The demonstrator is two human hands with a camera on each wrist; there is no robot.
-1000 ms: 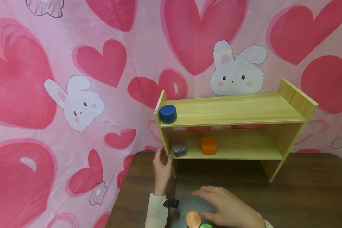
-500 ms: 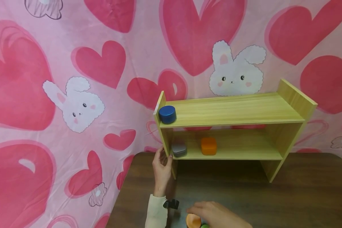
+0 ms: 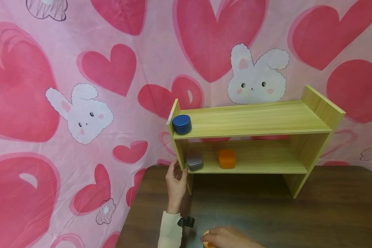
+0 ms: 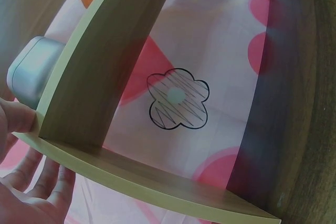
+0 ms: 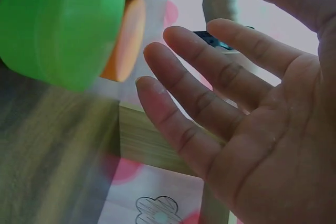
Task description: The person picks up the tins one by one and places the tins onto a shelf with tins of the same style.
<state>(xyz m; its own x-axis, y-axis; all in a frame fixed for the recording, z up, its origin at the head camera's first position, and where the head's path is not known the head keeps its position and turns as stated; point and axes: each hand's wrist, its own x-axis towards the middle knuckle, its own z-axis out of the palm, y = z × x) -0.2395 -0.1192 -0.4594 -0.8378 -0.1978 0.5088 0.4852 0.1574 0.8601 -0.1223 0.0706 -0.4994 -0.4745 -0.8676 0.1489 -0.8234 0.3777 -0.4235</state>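
Note:
My left hand (image 3: 176,187) grips the left side panel of a light wooden two-tier shelf (image 3: 248,120), thumb in front and fingers behind it. By its thumb, a grey tin (image 3: 195,162) sits on the lower tier. At the bottom edge of the head view, my right hand (image 3: 227,237) reaches over an orange round lid (image 3: 208,245), covering part of it. The right wrist view shows that hand's fingers spread and fairly straight, beside a green round container (image 5: 63,24) with the orange lid behind it. Nothing lies in its palm.
A blue round tin (image 3: 182,124) stands at the left end of the top tier. An orange squarish box (image 3: 227,158) is on the lower tier, right of the grey tin. The shelf stands on a dark wooden table (image 3: 328,213) before a pink heart-patterned cloth (image 3: 161,41).
My right hand has come down and toward the bottom edge, over the orange and green containers, hiding the green one in the head view. My left hand has stayed on the side panel.

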